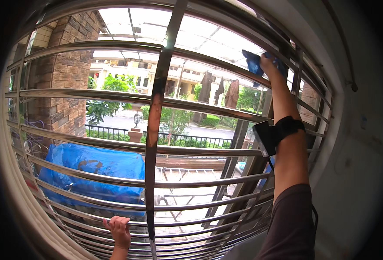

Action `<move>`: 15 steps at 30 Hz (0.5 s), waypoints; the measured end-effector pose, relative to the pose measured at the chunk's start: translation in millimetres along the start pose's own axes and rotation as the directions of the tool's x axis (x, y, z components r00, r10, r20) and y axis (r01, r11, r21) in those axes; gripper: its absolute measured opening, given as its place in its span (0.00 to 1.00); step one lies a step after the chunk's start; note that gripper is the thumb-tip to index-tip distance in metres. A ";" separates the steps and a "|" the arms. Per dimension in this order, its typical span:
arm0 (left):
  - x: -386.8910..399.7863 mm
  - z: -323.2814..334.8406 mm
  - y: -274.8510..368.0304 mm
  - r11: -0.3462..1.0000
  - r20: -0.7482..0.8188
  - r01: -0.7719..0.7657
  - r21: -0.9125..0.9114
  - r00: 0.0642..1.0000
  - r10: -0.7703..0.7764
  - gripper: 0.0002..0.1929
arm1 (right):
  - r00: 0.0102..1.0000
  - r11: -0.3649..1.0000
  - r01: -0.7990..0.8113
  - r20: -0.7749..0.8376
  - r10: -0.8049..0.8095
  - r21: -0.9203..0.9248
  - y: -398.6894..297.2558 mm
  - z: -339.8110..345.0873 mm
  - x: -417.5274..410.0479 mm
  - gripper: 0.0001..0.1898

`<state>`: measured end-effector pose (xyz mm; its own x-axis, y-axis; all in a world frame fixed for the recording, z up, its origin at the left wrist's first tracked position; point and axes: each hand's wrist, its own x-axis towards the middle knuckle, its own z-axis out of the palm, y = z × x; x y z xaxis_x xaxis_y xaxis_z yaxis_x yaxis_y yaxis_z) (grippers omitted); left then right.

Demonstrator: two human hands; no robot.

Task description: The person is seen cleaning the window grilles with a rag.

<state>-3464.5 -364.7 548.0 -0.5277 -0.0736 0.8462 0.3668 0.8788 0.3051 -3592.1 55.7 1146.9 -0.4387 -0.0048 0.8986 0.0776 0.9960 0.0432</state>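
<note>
Metal window bars [207,151] span the view, with a flat upright bar [153,126] crossing them near the middle. High at the right, my right hand [267,64] reaches between the upper bars and holds a dark blue cloth [253,62] at the window; the bars and glare hide part of the cloth. A black device [265,138] is strapped around my right forearm, with a cable running down. Low at the left, my left hand [120,226] has its fingers curled over one of the lower horizontal bars.
Beyond the bars, a blue plastic cover [94,174] lies over a bulky thing beside a stone-clad pillar [69,78]. A dark window frame [240,182] stands at the right. Farther out are a black railing [194,141] and a lamp [136,119]. A pale curtain [19,185] hangs at the left.
</note>
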 end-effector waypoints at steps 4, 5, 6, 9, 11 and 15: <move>7.7 12.9 9.6 0.996 0.012 -0.071 -0.058 0.997 0.072 0.05 | 0.648 0.832 0.408 -0.523 -0.554 -0.375 17.8 24.8 36.7 0.14; -3.3 -6.3 -6.2 0.999 0.007 -0.004 0.037 1.000 0.003 0.06 | 0.879 0.859 0.447 -0.298 -0.371 0.250 -93.4 9.5 -5.7 0.15; -1.4 -2.9 -4.4 1.000 0.002 -0.019 0.021 1.000 0.019 0.07 | 0.765 0.812 0.584 -0.343 -0.545 0.013 -100.6 13.5 12.3 0.21; -2.8 -4.9 -8.3 0.999 0.021 -0.022 0.045 1.000 0.021 0.05 | 0.425 0.744 0.552 -0.641 -0.640 -0.377 -147.7 10.4 -7.4 0.20; -4.9 -3.0 -10.5 0.999 0.025 -0.023 0.050 0.999 0.022 0.04 | 0.665 0.779 0.594 -0.421 -0.616 -0.202 -123.3 -11.3 -8.6 0.19; -8.0 -0.9 -13.3 0.998 0.047 0.016 0.055 0.999 -0.019 0.03 | 0.948 0.952 0.291 -0.157 -0.275 0.091 -24.3 -8.9 3.0 0.19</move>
<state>-3464.4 -376.2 537.5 -0.5699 -0.0679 0.8189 0.3158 0.9019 0.2946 -3587.4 30.6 1152.4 -0.2965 -0.2924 0.9092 -0.1351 0.9552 0.2631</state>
